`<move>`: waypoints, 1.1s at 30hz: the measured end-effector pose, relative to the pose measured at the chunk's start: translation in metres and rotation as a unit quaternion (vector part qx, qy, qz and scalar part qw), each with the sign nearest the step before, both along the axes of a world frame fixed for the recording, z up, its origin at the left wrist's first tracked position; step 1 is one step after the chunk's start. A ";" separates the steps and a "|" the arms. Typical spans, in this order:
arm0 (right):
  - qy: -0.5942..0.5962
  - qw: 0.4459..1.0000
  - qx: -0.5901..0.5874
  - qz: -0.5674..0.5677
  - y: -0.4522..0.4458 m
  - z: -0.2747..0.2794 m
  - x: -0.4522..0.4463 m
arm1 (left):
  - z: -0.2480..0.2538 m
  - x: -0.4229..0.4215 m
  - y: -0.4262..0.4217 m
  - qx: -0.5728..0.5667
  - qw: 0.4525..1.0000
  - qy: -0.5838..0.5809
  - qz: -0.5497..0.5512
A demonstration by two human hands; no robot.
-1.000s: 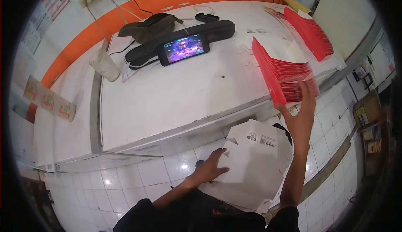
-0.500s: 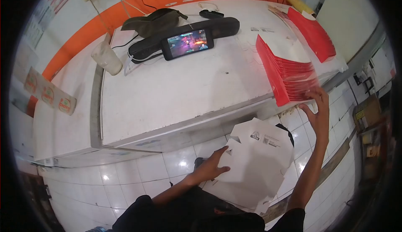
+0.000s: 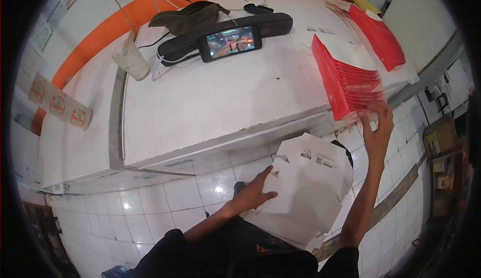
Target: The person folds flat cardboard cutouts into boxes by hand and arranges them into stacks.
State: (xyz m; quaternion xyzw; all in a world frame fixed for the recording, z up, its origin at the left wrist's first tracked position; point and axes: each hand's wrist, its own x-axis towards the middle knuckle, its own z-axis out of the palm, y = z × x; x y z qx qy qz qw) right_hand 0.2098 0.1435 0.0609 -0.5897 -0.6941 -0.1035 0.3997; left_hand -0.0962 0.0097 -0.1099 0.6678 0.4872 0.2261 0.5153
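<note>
Flat white cardboard box blanks [image 3: 305, 193], printed with a small logo and a square code, lie across my lap. My left hand [image 3: 254, 192] rests at their left edge, thumb and forefinger spread apart. On the near right corner of the white counter stands a nested row of red cardboard trays [image 3: 350, 85] with pale insides. My right hand [image 3: 378, 125] is at the near end of this row, thumb and fingers closed around the corner of the nearest tray. The fingertips are partly hidden against the red card.
A phone [image 3: 230, 43] showing a game leans on a long black case [image 3: 175, 49] on the white counter [image 3: 215, 97]. More red trays [image 3: 378, 37] lie behind. Plastic cups [image 3: 131, 63] and a printed cup stack [image 3: 59, 103] stand left. Tiled floor [image 3: 155, 198] lies below.
My right hand has moved slightly inward, and its thumb has come up to the near end of the red trays. My left hand stays on the white cardboard. The view has shifted slightly.
</note>
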 end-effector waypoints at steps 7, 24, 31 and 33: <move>0.063 0.990 -0.126 -0.017 -0.137 -0.075 -0.011 | 0.003 -0.004 -0.011 -0.032 0.999 0.021 0.024; 0.438 0.850 -0.185 -0.225 -0.354 -0.089 0.028 | 0.028 -0.002 0.002 0.193 0.977 0.089 -0.021; 0.778 0.617 -0.007 -0.115 -0.295 -0.080 0.009 | 0.039 0.040 -0.001 -0.036 0.968 -0.250 -0.001; 0.768 0.626 0.010 -0.138 -0.285 -0.094 0.007 | 0.051 0.039 0.007 -0.021 0.971 -0.238 0.008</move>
